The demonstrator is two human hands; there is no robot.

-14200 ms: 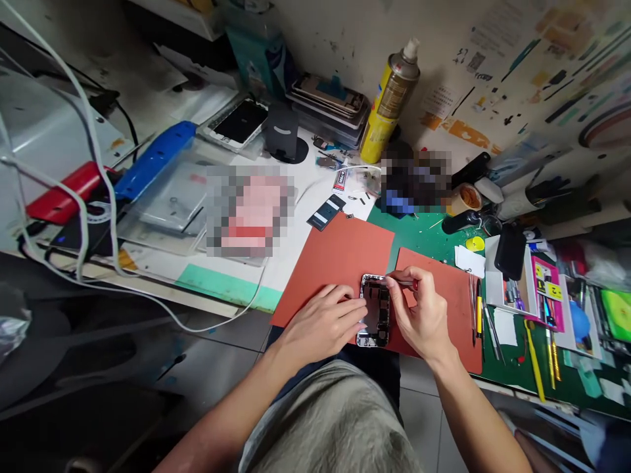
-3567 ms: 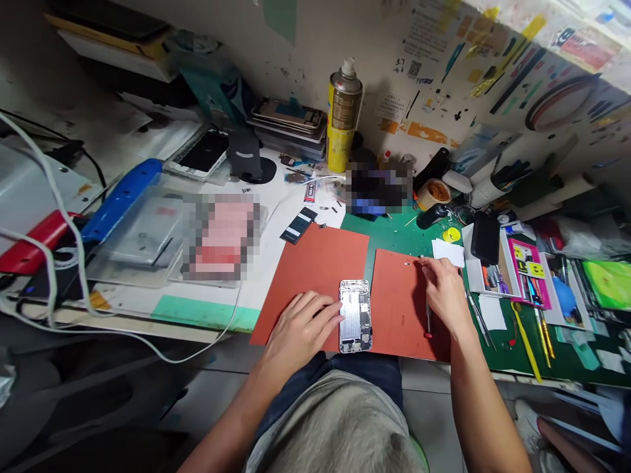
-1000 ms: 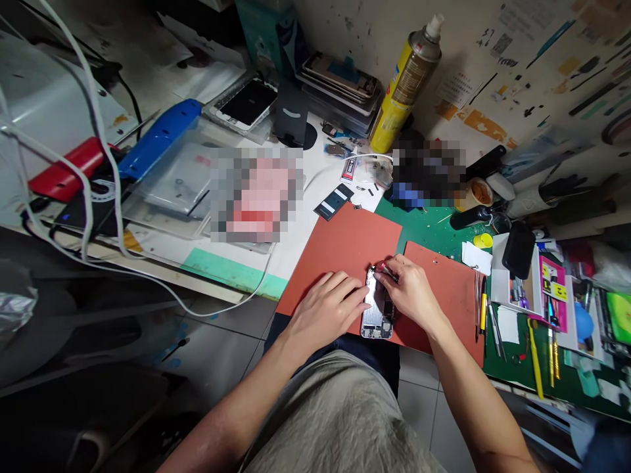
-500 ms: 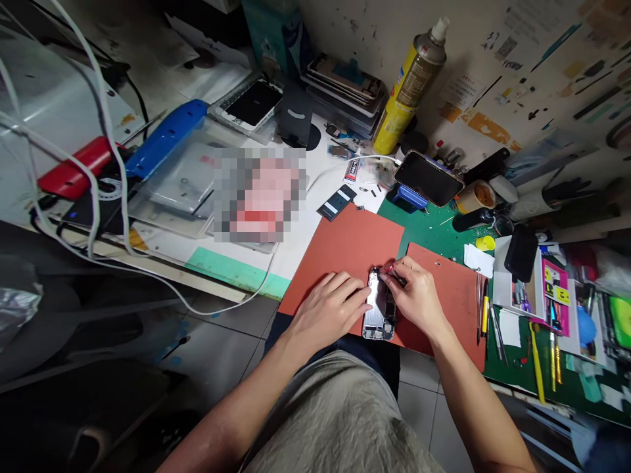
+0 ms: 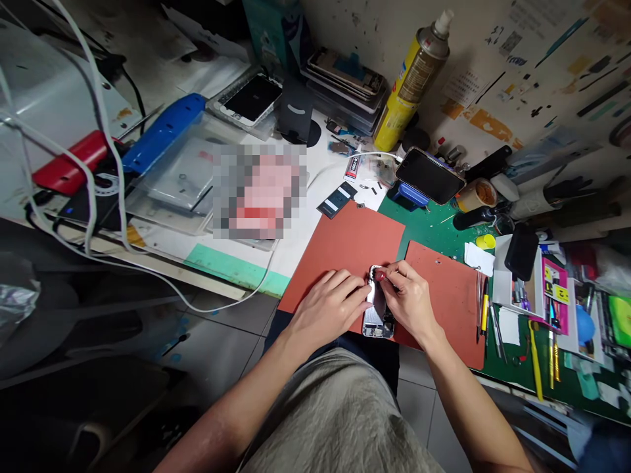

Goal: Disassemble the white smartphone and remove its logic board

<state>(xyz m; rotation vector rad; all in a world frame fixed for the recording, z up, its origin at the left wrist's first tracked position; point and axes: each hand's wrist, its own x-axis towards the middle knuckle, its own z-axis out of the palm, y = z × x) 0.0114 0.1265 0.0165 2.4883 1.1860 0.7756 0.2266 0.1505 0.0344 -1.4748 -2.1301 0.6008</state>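
Behind your worktop (image 5: 300,236) rises a stained, taped wall (image 5: 345,26), and floor tiles (image 5: 231,348) show below its front edge. The worktop is white toward the left and covered by a green mat (image 5: 436,223) toward the right. Two rust-red sheets sit side by side at the front edge: a left sheet (image 5: 352,243) and a right sheet (image 5: 453,309). A spray can (image 5: 411,79) stands near the back edge, and a dark-screened phone (image 5: 428,176) leans on a blue stand (image 5: 413,195) beyond the sheets.

Your left hand (image 5: 328,305) is unclenched, fingers loosely spread, tips against the left side of the opened phone (image 5: 377,312), bracing it without grasping. That opened phone lies at the front right corner of the left sheet, beside the seam. Your right hand (image 5: 410,295) pinches a red-ended tool (image 5: 380,275) over its far end; your fingers hide where the tip meets it.

The step in hand looks like fine work on a small part there, perhaps a fastener. The next move likely calls for a steady frame and light, upright pressure, minding the tiny pieces (image 5: 438,261) near the right sheet's far left corner.
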